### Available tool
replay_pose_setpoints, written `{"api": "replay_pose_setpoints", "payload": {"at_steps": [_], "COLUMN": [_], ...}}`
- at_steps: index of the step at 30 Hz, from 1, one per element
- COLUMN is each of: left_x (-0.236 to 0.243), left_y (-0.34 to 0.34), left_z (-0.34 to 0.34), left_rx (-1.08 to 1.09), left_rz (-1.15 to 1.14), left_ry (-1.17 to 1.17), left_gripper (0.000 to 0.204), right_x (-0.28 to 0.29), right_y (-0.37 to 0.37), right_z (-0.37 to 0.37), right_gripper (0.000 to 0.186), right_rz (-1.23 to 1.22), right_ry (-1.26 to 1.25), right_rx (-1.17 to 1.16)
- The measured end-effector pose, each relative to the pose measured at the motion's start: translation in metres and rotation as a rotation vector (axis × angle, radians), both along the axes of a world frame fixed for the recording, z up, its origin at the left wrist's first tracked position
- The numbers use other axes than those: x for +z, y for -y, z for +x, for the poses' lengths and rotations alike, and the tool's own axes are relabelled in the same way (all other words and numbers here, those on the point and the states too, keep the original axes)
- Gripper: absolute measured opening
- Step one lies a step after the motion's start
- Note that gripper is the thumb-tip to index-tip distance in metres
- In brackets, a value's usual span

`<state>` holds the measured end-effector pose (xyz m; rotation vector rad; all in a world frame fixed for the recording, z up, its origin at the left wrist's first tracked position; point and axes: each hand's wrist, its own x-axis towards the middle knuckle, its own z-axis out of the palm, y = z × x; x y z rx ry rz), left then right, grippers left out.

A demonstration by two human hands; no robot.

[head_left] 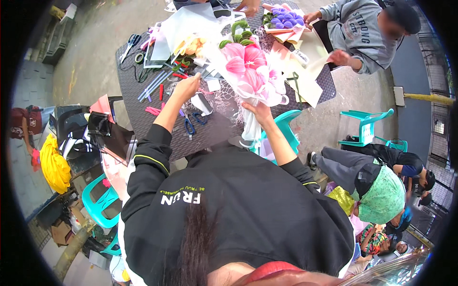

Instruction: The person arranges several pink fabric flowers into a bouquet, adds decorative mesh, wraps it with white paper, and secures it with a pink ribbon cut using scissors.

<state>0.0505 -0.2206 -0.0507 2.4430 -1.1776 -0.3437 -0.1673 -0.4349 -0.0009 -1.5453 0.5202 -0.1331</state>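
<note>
The right hand (pixel 260 114) has its fingers closed around the lower end of a pink flower bouquet (pixel 244 64), whose petals, green leaves and pale wrap spread forward of that grip, over the middle of the desk (pixel 202 136). The left hand (pixel 187 88) is well apart from it, to the left and slightly farther forward, fingers curled; whether they pinch anything cannot be told. Just left of these fingers lie blue sticks (pixel 153 87) and a red stick (pixel 161 92), which crowd that side; nearer the body are blue-handled scissors (pixel 190 125) and a white-and-dark object (pixel 202 104), with netting (pixel 229 102) filling part of the gap between the two hands. A band of dark desk top shows from the scissors back to the near edge. The desk's left edge passes under the left forearm, and another pair of scissors (pixel 129 46) lies close to that edge, farther out than the left fingers. Forward of them, yellow flowers (pixel 193 46) and a white sheet (pixel 183 29) limit the reach. To the right of the right fingers, a teal chair (pixel 287 132) stands beside the forearm, while cream paper (pixel 307 88) runs toward the desk's right edge, near a co-worker's hand (pixel 339 58); beyond that edge, grey floor (pixel 360 93) lies open.
</note>
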Motion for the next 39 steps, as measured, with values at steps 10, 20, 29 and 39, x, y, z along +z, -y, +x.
{"api": "replay_pose_setpoints", "payload": {"at_steps": [10,20,29,39], "left_x": [0.072,0.119,0.0,-0.064], "left_y": [-0.008,-0.112,-0.237,-0.334], "left_z": [0.006,0.001,-0.102,-0.17], "left_rx": [0.353,0.977,1.362,1.561], "left_rz": [-0.125,-0.769,-1.098,-1.171], "left_ry": [0.212,-0.714,-0.658,-0.629], "left_gripper": [0.017,0.013,0.013,0.014], "right_x": [-0.002,0.018,0.032,-0.036], "right_y": [0.013,-0.021,-0.144,-0.307], "right_z": [-0.003,0.006,0.041,0.086], "right_gripper": [0.061,0.071,0.06,0.06], "right_rz": [0.043,0.169,0.089,-0.492], "right_ry": [0.039,0.079,0.139,-0.356], "right_rx": [-0.008,-0.044,0.173,0.485]}}
